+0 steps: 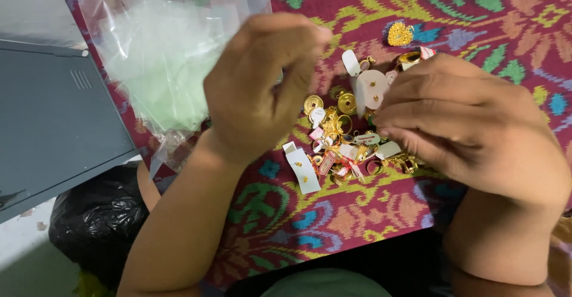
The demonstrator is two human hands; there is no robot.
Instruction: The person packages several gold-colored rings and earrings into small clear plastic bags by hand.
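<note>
Sorting gold jewellery (342, 148) heaped mid-frame: the right hand (476, 133) pinches a white tag card (372, 88), while the left hand (262, 88), fingers curled, grips clear plastic bags (161, 58); bagging seems next, needing a bag opened.

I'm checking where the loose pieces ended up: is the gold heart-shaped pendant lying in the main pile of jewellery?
No, the heart-shaped pendant lies alone on the patterned cloth, apart from the pile.
</note>
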